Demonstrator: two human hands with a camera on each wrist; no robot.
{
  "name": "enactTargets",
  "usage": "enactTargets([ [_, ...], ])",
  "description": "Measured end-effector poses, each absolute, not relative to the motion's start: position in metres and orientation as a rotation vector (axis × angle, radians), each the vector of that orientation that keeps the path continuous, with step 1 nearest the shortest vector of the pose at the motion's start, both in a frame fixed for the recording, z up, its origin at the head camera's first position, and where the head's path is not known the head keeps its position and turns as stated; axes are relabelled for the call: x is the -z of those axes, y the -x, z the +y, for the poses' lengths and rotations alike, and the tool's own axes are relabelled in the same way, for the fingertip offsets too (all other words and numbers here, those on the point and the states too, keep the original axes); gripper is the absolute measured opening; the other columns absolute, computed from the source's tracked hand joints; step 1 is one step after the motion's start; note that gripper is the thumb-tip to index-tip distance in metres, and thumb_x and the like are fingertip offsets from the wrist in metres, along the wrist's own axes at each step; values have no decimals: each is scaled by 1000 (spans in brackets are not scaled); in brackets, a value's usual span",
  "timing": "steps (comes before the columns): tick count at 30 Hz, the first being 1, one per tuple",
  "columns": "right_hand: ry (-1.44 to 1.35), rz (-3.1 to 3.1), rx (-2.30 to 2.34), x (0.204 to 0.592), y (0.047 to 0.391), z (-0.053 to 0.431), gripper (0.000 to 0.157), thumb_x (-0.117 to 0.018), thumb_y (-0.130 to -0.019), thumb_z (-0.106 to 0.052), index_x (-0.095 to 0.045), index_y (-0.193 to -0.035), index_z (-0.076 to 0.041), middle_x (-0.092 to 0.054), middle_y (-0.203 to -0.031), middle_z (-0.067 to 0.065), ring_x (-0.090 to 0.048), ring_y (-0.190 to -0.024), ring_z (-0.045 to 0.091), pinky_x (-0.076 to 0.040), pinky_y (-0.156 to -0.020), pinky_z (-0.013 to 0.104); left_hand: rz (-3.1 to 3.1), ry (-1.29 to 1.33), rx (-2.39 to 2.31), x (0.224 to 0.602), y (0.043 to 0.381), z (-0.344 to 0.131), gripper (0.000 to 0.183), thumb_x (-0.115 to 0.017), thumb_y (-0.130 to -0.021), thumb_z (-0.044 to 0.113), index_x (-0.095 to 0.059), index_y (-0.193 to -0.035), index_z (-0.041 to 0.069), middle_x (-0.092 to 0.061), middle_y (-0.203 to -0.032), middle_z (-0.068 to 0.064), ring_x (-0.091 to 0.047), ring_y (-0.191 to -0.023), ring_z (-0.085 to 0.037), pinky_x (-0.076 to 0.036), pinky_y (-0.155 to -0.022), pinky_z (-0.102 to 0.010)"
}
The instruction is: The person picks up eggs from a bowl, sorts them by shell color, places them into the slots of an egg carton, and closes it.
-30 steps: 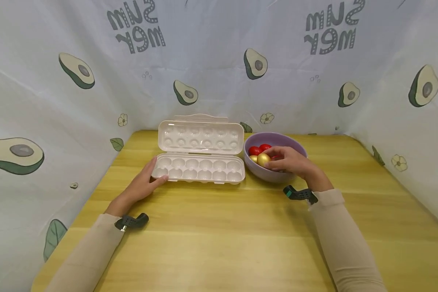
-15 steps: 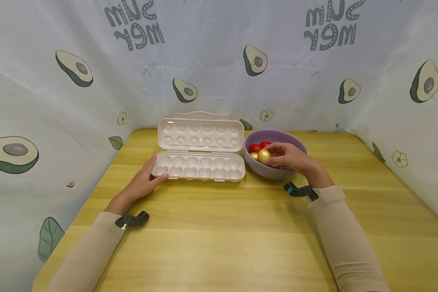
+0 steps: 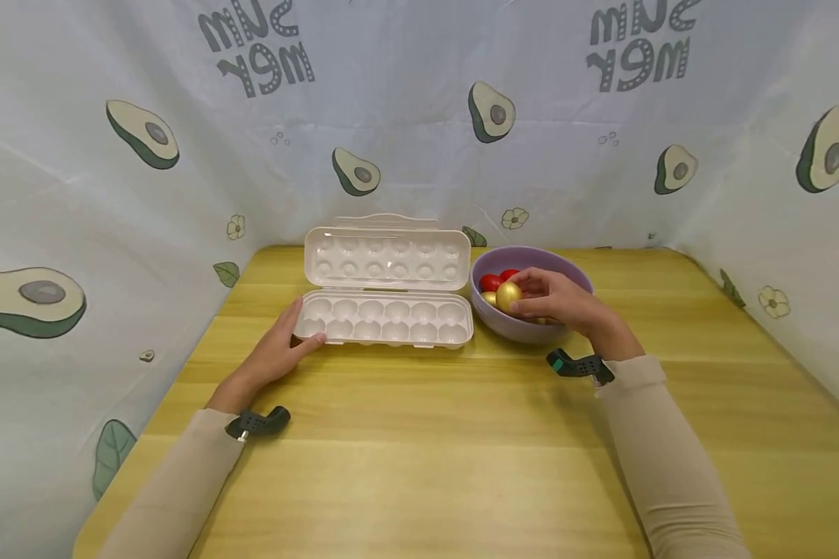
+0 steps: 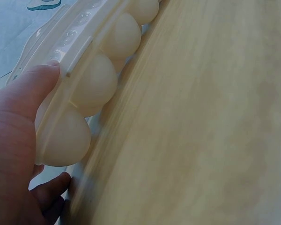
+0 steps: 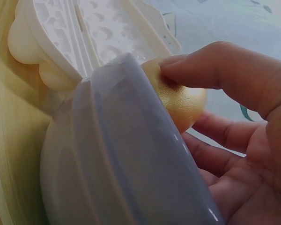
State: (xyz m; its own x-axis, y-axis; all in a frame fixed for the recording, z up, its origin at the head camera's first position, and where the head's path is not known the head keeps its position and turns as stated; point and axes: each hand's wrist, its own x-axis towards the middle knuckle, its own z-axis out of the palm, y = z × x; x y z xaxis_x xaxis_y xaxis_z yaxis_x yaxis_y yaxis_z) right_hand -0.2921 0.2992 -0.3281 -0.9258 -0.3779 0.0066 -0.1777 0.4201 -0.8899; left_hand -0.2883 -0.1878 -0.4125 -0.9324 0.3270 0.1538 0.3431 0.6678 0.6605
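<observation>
My left hand [image 3: 275, 347] holds the left end of a cream plastic egg carton [image 3: 391, 318]. Its thumb lies over the front rim, and in the left wrist view the fingers [image 4: 54, 190] reach below the end cup. The carton's lid [image 3: 388, 258] stands raised at the back, and its cups hold no eggs. At the purple bowl [image 3: 524, 330], my right hand [image 3: 555, 299] pinches a gold egg [image 3: 508, 296] between thumb and fingers, at the rim's height. Red eggs [image 3: 491, 282] and another gold egg [image 3: 489, 298] lie in the bowl, partly hidden by the hand.
Carton and bowl stand side by side near the back edge of a yellow wooden table [image 3: 405, 442]. A white curtain [image 3: 419, 116] printed with avocados hangs close behind them and along both sides.
The head view has shifted slightly. Both hands keep nearly the same place, the left on the carton and the right pinching the gold egg at the bowl.
</observation>
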Motion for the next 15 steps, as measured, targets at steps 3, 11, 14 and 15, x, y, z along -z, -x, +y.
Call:
enactTargets([
  [3,487,2475,1517,327,294,300,48,-72,-87,-15,-50,-127,1,-55,-123,20,-60,-100,22,-55,-81,29,-2853,580,1135,411,289,-187,94,-57,-94,50,-3,-154,2,-5,-160,-18,-9,-146,-36,-11,-115,-55],
  [11,473,2470,1528,327,295,295,51,-71,-88,-17,-52,-132,-1,-56,-125,18,-58,-104,23,-54,-82,27,-2857,577,1136,407,291,-191,95,-58,-93,49,-3,-154,1,-6,-160,-19,-9,-145,-37,-12,-115,-55],
  [14,463,2488,1512,329,295,295,50,-72,-88,-18,-53,-130,-1,-56,-123,17,-57,-103,24,-54,-82,28,-2866,574,1122,410,291,-191,95,-57,-93,50,-2,-154,1,-6,-160,-19,-9,-145,-38,-12,-115,-55],
  [15,463,2490,1511,329,295,294,50,-72,-88,-18,-53,-130,-1,-56,-124,17,-57,-104,24,-54,-82,28,-2865,572,1123,411,290,-191,95,-57,-93,50,-2,-154,1,-6,-160,-19,-9,-145,-38,-12,-115,-55],
])
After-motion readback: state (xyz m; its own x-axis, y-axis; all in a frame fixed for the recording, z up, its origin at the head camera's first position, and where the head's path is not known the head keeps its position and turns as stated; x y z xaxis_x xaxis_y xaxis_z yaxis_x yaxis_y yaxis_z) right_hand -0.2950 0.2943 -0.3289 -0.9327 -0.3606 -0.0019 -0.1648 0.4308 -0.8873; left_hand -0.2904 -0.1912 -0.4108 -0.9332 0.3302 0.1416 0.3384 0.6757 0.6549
